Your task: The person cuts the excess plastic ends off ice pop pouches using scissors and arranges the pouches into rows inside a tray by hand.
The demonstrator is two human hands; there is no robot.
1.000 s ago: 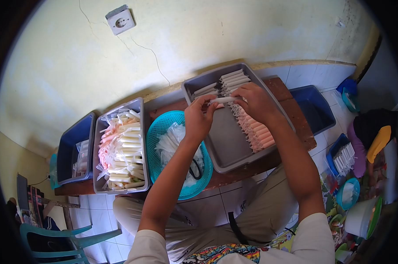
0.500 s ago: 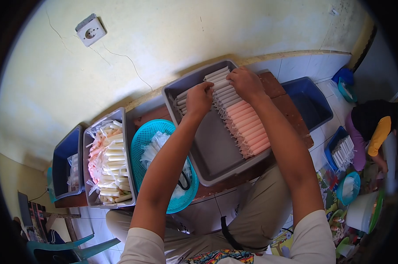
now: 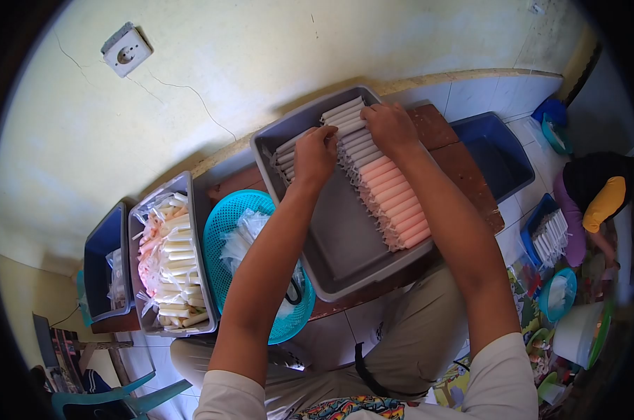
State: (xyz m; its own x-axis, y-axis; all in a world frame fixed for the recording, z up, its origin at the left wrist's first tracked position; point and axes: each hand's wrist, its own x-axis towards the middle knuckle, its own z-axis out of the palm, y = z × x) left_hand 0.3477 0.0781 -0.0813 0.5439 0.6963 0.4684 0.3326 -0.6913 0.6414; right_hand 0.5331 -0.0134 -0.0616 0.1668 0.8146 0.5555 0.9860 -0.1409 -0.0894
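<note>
A large grey tray [image 3: 334, 259] holds rows of filled plastic tubes with knotted ends. Pink tubes [image 3: 394, 199] lie stacked at its right side, and greyish-white tubes [image 3: 361, 148] continue the row toward the back. Across this row, my left hand [image 3: 315, 155] and my right hand [image 3: 392, 130] face each other, fingers closed at the two ends of one greyish-white tube [image 3: 350, 127]. My fingers partly hide its ends. More greyish-white tubes [image 3: 285, 155] lie in the tray's left back corner, partly behind my left hand.
Left of the tray stand a turquoise basket [image 3: 219, 262] with plastic bags, a grey bin [image 3: 210, 294] of cream and pink tubes, and a blue bin [image 3: 96, 262]. Another blue bin [image 3: 495, 157] is at right. A person in a yellow sleeve [image 3: 604, 204] works nearby.
The view has shifted slightly. Both hands remain over the back of the row, with fingers closed at the tube's ends; my right fingers have shifted slightly.
</note>
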